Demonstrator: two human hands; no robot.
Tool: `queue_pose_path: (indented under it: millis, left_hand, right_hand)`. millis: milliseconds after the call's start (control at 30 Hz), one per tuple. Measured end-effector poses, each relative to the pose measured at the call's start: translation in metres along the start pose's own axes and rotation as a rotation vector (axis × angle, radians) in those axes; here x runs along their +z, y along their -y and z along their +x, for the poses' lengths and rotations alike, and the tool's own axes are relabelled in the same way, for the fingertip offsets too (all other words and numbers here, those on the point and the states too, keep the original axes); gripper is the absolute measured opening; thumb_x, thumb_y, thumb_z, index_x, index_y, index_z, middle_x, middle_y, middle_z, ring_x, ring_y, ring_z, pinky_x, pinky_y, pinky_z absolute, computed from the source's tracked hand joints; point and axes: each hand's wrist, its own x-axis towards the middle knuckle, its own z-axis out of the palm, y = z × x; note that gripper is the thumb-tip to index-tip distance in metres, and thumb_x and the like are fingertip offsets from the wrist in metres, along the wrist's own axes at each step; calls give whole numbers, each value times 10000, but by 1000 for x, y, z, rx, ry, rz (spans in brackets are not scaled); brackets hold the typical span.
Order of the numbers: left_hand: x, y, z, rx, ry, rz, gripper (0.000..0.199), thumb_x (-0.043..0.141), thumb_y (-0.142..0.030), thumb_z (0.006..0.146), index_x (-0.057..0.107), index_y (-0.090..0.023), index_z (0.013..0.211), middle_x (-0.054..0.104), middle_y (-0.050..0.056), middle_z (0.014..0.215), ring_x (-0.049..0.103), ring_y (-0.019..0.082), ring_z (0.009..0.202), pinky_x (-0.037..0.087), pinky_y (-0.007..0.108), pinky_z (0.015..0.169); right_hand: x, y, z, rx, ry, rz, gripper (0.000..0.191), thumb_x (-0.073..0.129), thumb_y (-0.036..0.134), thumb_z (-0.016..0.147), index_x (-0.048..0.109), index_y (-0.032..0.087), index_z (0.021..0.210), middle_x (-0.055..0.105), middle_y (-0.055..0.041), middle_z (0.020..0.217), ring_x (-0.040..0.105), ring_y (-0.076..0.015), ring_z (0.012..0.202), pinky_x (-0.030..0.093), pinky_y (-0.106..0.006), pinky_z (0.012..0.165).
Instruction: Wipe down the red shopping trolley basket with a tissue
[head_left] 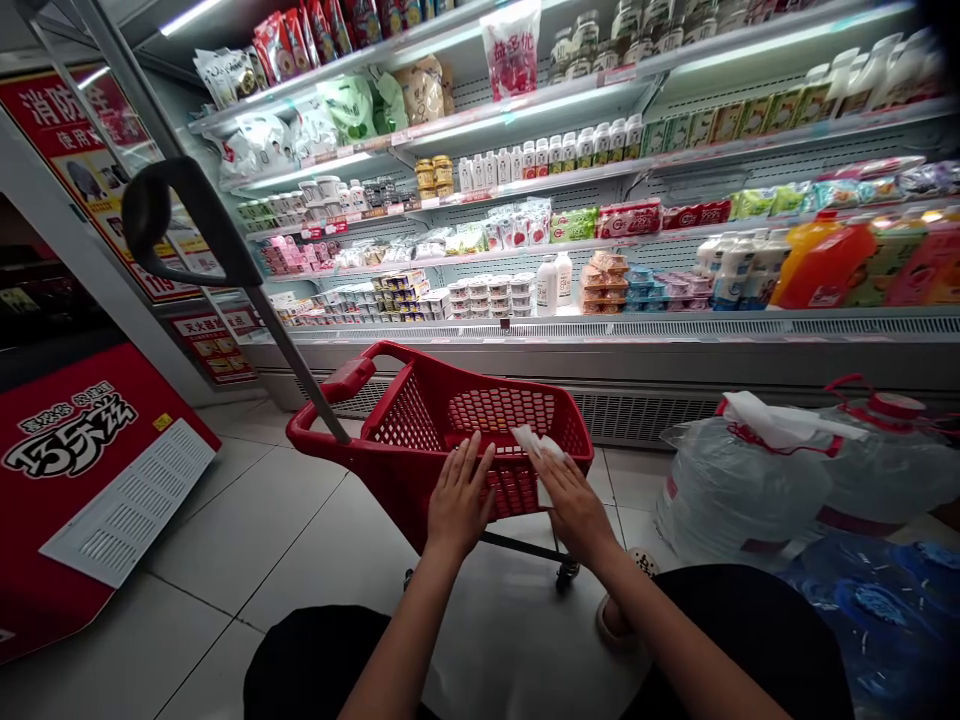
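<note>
Here the left hand (pixel 459 500) lies flat against the near wall of the red shopping basket (pixel 420 420), fingers spread apart and pointing up toward the rim, gripping nothing. Just to its right, the right hand (pixel 571 500) presses a white cloth (pixel 534 442) onto the basket's near rim; its fingers lie stretched over the cloth rather than curled round it, so the cloth sits pinned between the fingertips and the red plastic. The two hands are near each other but not touching.

Below the hands, the basket stands on small wheels on the pale tiled floor (pixel 247 540). Up and to the left of the left hand, the basket's long grey pull handle (pixel 187 225) rises at a slant and ends in a dark loop grip.

To the right of the right hand, large clear water jugs (pixel 739 480) with red caps stand on the floor, a white cloth or bag draped over the nearest. Far to the left of the left hand sits a red display stand (pixel 82 480) with white lettering.

Beyond the hands, past the basket, a lit refrigerated shelf unit (pixel 570 250) carries rows of yoghurt cups, milk bottles and juice bottles.
</note>
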Motion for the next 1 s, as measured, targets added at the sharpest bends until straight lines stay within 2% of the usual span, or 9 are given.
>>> queue_pose_path:
  millis: [133, 233, 333, 500, 600, 667, 867, 933, 1000]
  left_hand:
    - [-15, 15, 0, -134, -45, 68, 656, 609, -421, 982, 407, -360, 1603, 251, 40, 1731, 197, 356, 1606, 167, 635, 1291]
    - [-18, 12, 2, -147, -52, 74, 622, 618, -438, 967, 476, -345, 1566, 359, 68, 1689, 272, 387, 1576, 70, 698, 1279]
    - [-14, 2, 5, -137, -39, 58, 612, 599, -458, 969, 505, -287, 1549, 440, 109, 1642, 361, 367, 1536, 34, 676, 1290]
    - [-9, -5, 7, -109, -14, 69, 643, 551, -329, 967, 441, -202, 1587, 471, 112, 1622, 390, 314, 1527, 52, 599, 1320]
    - [-9, -5, 6, -92, -9, 69, 704, 512, -272, 965, 331, -147, 1633, 433, 96, 1648, 349, 272, 1553, 28, 555, 1333]
    - [-10, -5, 5, -81, -15, 57, 727, 509, -284, 968, 289, -150, 1648, 425, 82, 1654, 329, 260, 1564, 9, 547, 1336]
    - [-10, -7, 7, -85, -36, 16, 764, 530, -284, 959, 253, -168, 1660, 458, 74, 1634, 348, 266, 1557, 7, 544, 1341]
    - [-9, -8, 8, -87, -41, 8, 787, 540, -284, 950, 234, -168, 1666, 458, 74, 1634, 353, 271, 1554, 9, 551, 1341]
    - [-8, -9, 10, -90, -44, 5, 818, 557, -288, 936, 218, -170, 1670, 457, 77, 1635, 358, 284, 1551, 13, 563, 1340]
  right_hand:
    - [-12, -40, -16, 128, -23, 26, 965, 354, -10, 861, -26, 317, 1686, 271, 14, 1723, 304, -224, 1568, 293, -513, 1289]
    - [-8, -47, -11, 193, -70, 54, 934, 359, 21, 885, -2, 340, 1685, 315, 19, 1709, 357, -234, 1546, 316, -527, 1278]
    - [4, -21, 6, 181, -61, 114, 950, 380, 24, 854, 47, 324, 1691, 344, 7, 1698, 368, -236, 1540, 308, -527, 1283]
    - [23, 53, 35, -20, -3, 263, 1050, 404, -5, 748, 41, 263, 1695, 281, -24, 1722, 273, -232, 1580, 277, -506, 1298]
    - [20, 63, 37, -62, 3, 284, 1067, 403, -21, 727, 55, 257, 1696, 308, -30, 1712, 271, -216, 1580, 259, -502, 1304]
    - [10, 45, 33, -61, 10, 264, 1074, 389, -33, 720, 72, 285, 1695, 331, -6, 1703, 279, -193, 1576, 239, -492, 1311]
    - [-18, -49, 18, 84, 24, 149, 928, 376, -3, 839, 176, 330, 1682, 389, 19, 1674, 345, -203, 1551, 268, -515, 1297]
    - [-17, -65, 19, 157, 7, 103, 859, 397, 26, 871, 249, 303, 1670, 481, -22, 1620, 418, -232, 1512, 298, -541, 1281]
    - [-11, -60, 24, 195, -10, 92, 847, 411, 32, 867, 276, 285, 1665, 507, -44, 1601, 427, -248, 1507, 313, -554, 1273]
